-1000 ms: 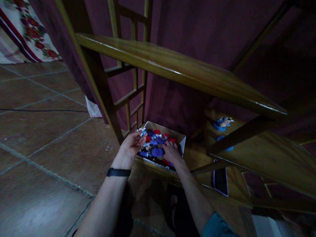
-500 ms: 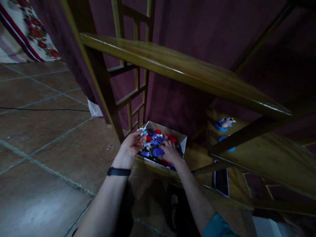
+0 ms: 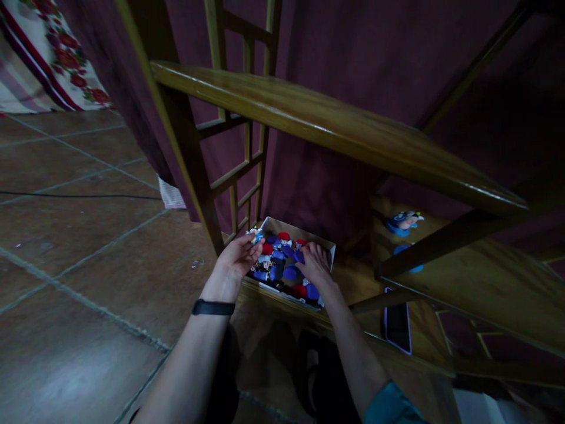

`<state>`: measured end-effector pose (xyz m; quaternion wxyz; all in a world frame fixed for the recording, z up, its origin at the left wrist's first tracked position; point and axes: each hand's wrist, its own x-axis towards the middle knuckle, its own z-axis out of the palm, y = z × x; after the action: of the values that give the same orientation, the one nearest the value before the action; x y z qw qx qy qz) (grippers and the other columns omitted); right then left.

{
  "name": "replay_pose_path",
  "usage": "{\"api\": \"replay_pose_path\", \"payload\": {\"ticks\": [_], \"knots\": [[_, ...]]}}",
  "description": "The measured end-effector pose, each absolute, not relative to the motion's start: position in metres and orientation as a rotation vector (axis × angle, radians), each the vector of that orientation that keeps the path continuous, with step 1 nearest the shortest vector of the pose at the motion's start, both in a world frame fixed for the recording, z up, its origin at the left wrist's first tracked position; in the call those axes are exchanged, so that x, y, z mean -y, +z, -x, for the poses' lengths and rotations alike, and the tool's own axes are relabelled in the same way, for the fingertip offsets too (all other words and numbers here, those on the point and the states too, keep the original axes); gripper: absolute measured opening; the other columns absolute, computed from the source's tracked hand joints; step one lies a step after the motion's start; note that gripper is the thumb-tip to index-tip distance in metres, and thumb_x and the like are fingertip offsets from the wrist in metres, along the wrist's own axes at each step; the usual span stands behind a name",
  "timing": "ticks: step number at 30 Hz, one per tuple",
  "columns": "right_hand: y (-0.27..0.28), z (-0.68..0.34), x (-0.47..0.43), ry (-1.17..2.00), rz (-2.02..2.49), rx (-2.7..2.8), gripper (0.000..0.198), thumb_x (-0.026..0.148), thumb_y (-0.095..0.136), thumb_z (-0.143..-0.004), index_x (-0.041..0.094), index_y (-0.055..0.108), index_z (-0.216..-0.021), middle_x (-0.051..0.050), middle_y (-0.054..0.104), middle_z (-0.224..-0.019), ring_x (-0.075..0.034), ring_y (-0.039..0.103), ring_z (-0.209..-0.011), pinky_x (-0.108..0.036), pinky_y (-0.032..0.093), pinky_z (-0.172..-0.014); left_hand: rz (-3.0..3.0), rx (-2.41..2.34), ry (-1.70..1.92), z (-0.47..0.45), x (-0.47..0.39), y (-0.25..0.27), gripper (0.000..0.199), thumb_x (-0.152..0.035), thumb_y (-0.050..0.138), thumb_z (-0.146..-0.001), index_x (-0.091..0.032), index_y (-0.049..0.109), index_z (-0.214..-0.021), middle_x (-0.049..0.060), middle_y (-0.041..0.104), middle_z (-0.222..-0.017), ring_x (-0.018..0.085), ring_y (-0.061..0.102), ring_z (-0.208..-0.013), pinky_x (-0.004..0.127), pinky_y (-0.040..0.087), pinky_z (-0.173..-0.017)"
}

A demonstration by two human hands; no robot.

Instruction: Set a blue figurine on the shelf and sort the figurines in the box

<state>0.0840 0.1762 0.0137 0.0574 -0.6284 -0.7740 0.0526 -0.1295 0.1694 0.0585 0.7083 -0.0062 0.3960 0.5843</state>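
Observation:
My left hand (image 3: 241,256) is closed around a small blue-and-white figurine (image 3: 256,237), held up at the left edge of a shallow cardboard box (image 3: 293,229). Several small figurines with round blue or red bases (image 3: 290,272) lie jumbled in the box. Over the right side of the box, my right hand (image 3: 315,264) reaches down with fingers apart, touching the figurines. Nothing shows in its grip, though the fingertips are partly hidden among the pieces.
The box sits on the low board of a wooden shelf unit (image 3: 309,112), whose upper board crosses above my hands. On the right stand a blue-based figurine (image 3: 404,222) and a phone-like dark object (image 3: 397,324). A purple curtain (image 3: 318,194) hangs behind.
My right hand has shifted right and slightly up within the box, uncovering blue and red bases near the front. My left hand stays at the box's left edge with its figurine.

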Motion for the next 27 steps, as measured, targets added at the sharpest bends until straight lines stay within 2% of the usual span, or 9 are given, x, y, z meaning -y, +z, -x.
{"api": "replay_pose_path", "payload": {"ticks": [5, 8, 10, 14, 18, 22, 27], "knots": [[0.020, -0.085, -0.174, 0.103, 1.894, 2.288, 0.030, 0.019, 0.045, -0.080, 0.026, 0.052, -0.108, -0.008, 0.044, -0.116, -0.023, 0.033, -0.111, -0.039, 0.024, -0.092, -0.001, -0.884, 1.301, 0.129, -0.169, 0.058, 0.015, -0.001, 0.056, -0.069, -0.011, 0.059, -0.080, 0.008, 0.063, -0.071, 0.015, 0.063, -0.064, 0.021, 0.051, -0.052], [0.016, -0.079, -0.170, 0.188, 1.665, 2.463, 0.022, 0.022, 0.045, -0.081, 0.029, 0.060, -0.096, -0.002, 0.043, -0.121, -0.021, 0.030, -0.115, -0.037, 0.023, -0.096, -0.005, -0.898, 1.303, 0.127, -0.169, 0.060, 0.014, -0.002, 0.055, -0.070, -0.012, 0.059, -0.080, 0.008, 0.063, -0.071, 0.015, 0.063, -0.064, 0.021, 0.051, -0.051], [0.008, -0.074, -0.166, 0.222, 1.547, 2.585, 0.020, 0.026, 0.049, -0.079, 0.027, 0.062, -0.094, -0.001, 0.040, -0.127, -0.022, 0.024, -0.121, -0.038, 0.017, -0.100, 0.000, -0.912, 1.300, 0.125, -0.169, 0.063, 0.014, -0.002, 0.055, -0.071, -0.012, 0.059, -0.080, 0.008, 0.063, -0.071, 0.015, 0.063, -0.063, 0.020, 0.051, -0.050], [-0.008, -0.068, -0.160, 0.233, 1.678, 2.596, 0.040, 0.032, 0.060, -0.069, 0.017, 0.057, -0.107, -0.009, 0.032, -0.136, -0.028, 0.017, -0.127, -0.044, 0.008, -0.103, 0.011, -0.949, 1.292, 0.122, -0.170, 0.065, 0.013, -0.003, 0.056, -0.071, -0.012, 0.058, -0.079, 0.007, 0.062, -0.069, 0.015, 0.063, -0.062, 0.020, 0.050, -0.049], [-0.013, -0.065, -0.157, 0.216, 1.760, 2.569, 0.054, 0.027, 0.060, -0.066, 0.011, 0.048, -0.116, -0.014, 0.031, -0.137, -0.029, 0.015, -0.129, -0.044, 0.006, -0.104, 0.005, -0.942, 1.287, 0.124, -0.171, 0.064, 0.011, -0.003, 0.056, -0.071, -0.012, 0.058, -0.077, 0.007, 0.062, -0.068, 0.015, 0.064, -0.063, 0.020, 0.050, -0.049], [-0.008, -0.065, -0.157, 0.230, 1.721, 2.499, 0.062, 0.028, 0.061, -0.063, 0.010, 0.043, -0.119, -0.015, 0.030, -0.137, -0.028, 0.015, -0.128, -0.043, 0.008, -0.104, 0.010, -0.941, 1.290, 0.128, -0.171, 0.063, 0.011, -0.003, 0.057, -0.071, -0.012, 0.058, -0.078, 0.007, 0.063, -0.069, 0.015, 0.064, -0.063, 0.020, 0.051, -0.049], [0.003, -0.072, -0.163, 0.419, 1.737, 2.241, 0.048, 0.035, 0.058, -0.064, 0.019, 0.048, -0.108, -0.008, 0.030, -0.132, -0.025, 0.028, -0.121, -0.039, 0.024, -0.098, 0.016, -0.935, 1.298, 0.129, -0.170, 0.063, 0.012, -0.004, 0.057, -0.071, -0.012, 0.059, -0.079, 0.008, 0.063, -0.070, 0.016, 0.064, -0.064, 0.020, 0.051, -0.049]]}}
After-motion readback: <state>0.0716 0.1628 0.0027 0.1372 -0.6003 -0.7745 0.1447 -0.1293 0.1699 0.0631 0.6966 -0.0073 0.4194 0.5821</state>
